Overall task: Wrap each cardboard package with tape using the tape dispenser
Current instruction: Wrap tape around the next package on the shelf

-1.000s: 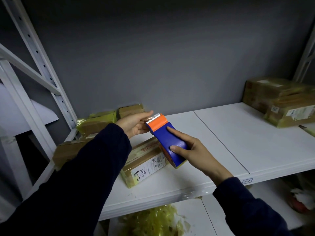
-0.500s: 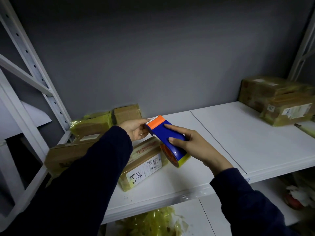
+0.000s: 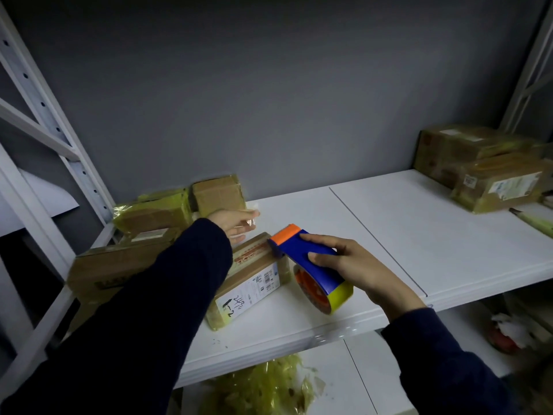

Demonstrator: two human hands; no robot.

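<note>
A grey wall (image 3: 269, 100) fills my view from ten to two o'clock. The white shelf board (image 3: 419, 235) runs toward three, and a perforated white upright (image 3: 59, 136) stands at ten. At six, on the lower shelf (image 3: 374, 369), lies crumpled yellow film (image 3: 263, 384) (glossy, torn).

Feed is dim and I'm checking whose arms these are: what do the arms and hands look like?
Long dark navy sleeves cover both arms to the wrists: left sleeve, right sleeve. The left hand and right hand are bare: no gloves, and no watch or ring shows.
</note>
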